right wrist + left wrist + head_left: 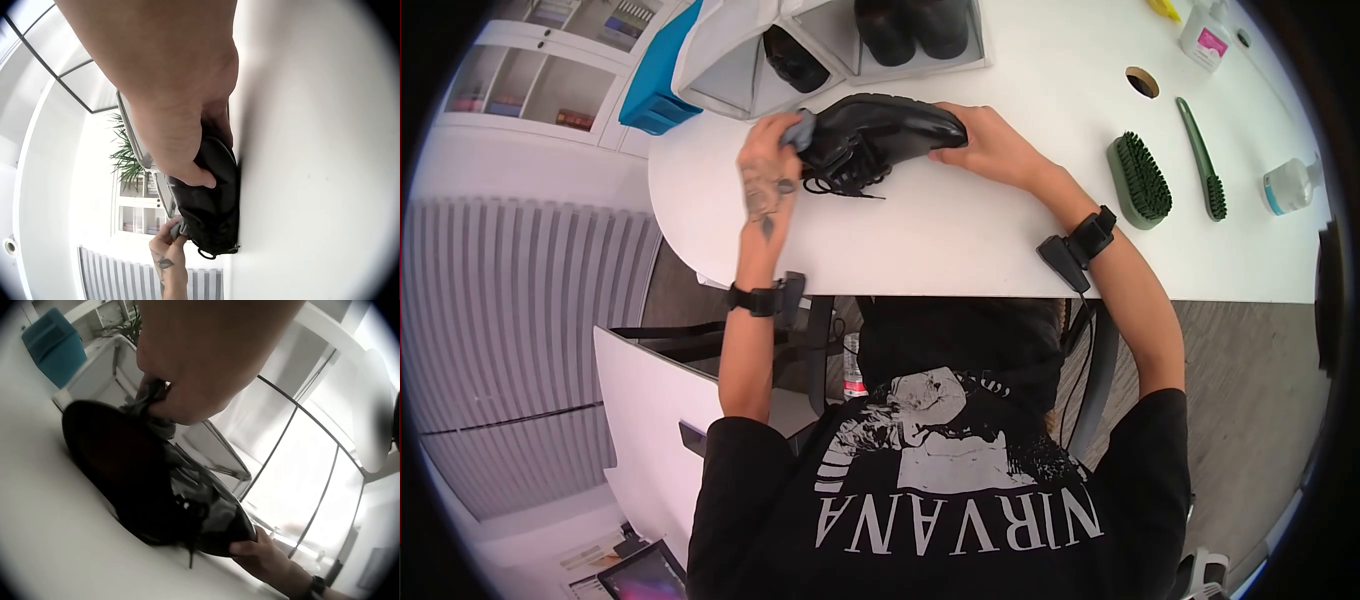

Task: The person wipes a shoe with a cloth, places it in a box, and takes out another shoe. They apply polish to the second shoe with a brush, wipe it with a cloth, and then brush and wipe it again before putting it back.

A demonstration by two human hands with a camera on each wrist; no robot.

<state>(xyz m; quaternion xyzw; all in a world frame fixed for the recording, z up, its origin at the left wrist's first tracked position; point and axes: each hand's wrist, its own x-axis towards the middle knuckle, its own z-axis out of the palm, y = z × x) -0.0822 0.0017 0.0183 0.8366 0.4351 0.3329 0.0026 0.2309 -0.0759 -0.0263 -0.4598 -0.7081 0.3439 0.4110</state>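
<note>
A black lace-up leather shoe [880, 135] lies tipped on its side over the white table, its laces [847, 185] hanging toward the person. My right hand [990, 145] grips the toe end, thumb on the upper, as the right wrist view also shows. At the heel end my left hand [770, 160] pinches a grey cloth [802, 130] against the shoe. In the left wrist view the shoe's dark opening [119, 447] faces the camera, with the bunched cloth [159, 422] at its collar.
White bins [750, 85] holding other black shoes [795, 62] stand at the table's back, beside a teal box [662, 75]. To the right lie a green scrub brush [1140, 180] and a long-handled green brush [1202, 160]. Two bottles, one a pink-labelled bottle [1205, 38], stand farther right.
</note>
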